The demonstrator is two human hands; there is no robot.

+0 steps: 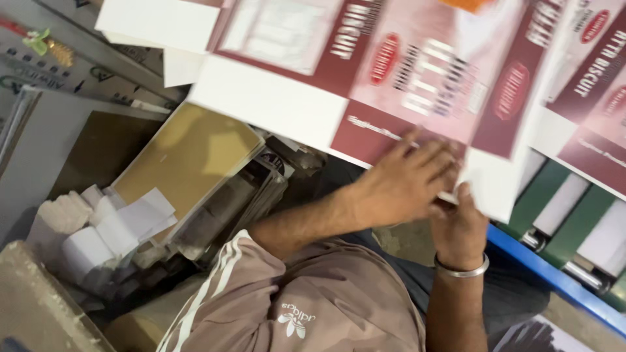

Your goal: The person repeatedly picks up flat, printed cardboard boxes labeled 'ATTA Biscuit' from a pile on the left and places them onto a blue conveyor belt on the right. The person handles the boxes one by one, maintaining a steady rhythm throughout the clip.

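Hands on printed carton sheet (417,72): left hand (404,182) flat on its near edge, fingers spread, right hand (460,225) apparently pinching that edge from below (blurred); press evenly, keep sheet square over rollers (561,205).

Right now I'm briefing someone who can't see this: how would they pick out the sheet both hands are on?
Start at the blue rail with white rollers at lower right. Just left of it, the left hand lies flat on a maroon and pink printed card sheet, and the right hand, wearing a metal bangle, grips its white corner. The plain white sheets at upper left are untouched.
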